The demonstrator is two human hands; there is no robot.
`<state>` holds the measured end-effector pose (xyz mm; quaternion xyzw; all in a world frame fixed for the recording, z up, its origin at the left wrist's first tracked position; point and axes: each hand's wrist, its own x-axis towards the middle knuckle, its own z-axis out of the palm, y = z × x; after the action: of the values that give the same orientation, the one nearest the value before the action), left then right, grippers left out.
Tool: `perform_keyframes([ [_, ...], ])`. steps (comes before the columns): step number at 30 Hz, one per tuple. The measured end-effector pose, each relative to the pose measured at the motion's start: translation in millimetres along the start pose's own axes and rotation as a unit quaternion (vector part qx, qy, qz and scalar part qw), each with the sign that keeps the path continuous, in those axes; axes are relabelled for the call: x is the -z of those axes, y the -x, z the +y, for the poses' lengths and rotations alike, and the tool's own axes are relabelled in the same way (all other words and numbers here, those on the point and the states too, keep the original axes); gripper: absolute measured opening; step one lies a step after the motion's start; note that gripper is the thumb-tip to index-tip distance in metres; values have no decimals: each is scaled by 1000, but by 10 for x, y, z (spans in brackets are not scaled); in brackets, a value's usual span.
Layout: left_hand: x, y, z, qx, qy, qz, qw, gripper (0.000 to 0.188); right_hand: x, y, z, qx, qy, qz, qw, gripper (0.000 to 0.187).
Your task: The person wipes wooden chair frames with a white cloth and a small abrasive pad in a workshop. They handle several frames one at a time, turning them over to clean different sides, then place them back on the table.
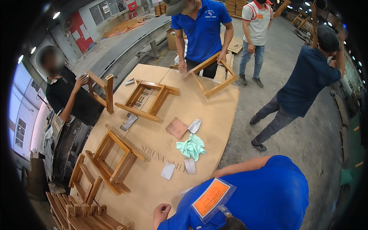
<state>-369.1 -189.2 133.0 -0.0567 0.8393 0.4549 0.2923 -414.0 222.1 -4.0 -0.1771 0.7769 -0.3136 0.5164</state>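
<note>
My left hand (161,214) is by the lower edge, its fingers curled in over the cardboard-covered table (207,119); nothing shows in them. My right forearm (237,167) reaches left across the table's near side, but its hand is hidden behind my blue shirt and badge (214,197). A pale scrap (185,191) peeks out beside the shirt. Ahead lie a white pad (168,171), a grey-white pad (190,166), a mint-green cloth (191,147), a reddish-brown sheet (176,128) and another whitish pad (194,125).
Wooden frames (149,100) (115,157) lie on the table's left half, and slatted wooden pieces (84,214) fill the lower left corner. Across the table a co-worker in blue (203,30) holds a wooden frame (214,76). Another person (73,88) handles wood at left; two people stand at right.
</note>
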Motion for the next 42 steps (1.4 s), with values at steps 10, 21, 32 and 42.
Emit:
perform_keyframes([
  [10,-107,-176,302,-14,-37,-35,999,30,21,859,-83,-82,-107,-12,991,31],
  [21,-144,44,-109,-49,-47,-53,996,33,-1021,950,327,23,-138,214,967,28],
  [32,-237,248,-345,-87,-77,-127,985,32,-1446,1203,-561,-116,-150,258,947,22],
  [42,-184,292,-336,-105,-109,-129,980,39,-1580,1257,-758,-51,87,348,932,22],
])
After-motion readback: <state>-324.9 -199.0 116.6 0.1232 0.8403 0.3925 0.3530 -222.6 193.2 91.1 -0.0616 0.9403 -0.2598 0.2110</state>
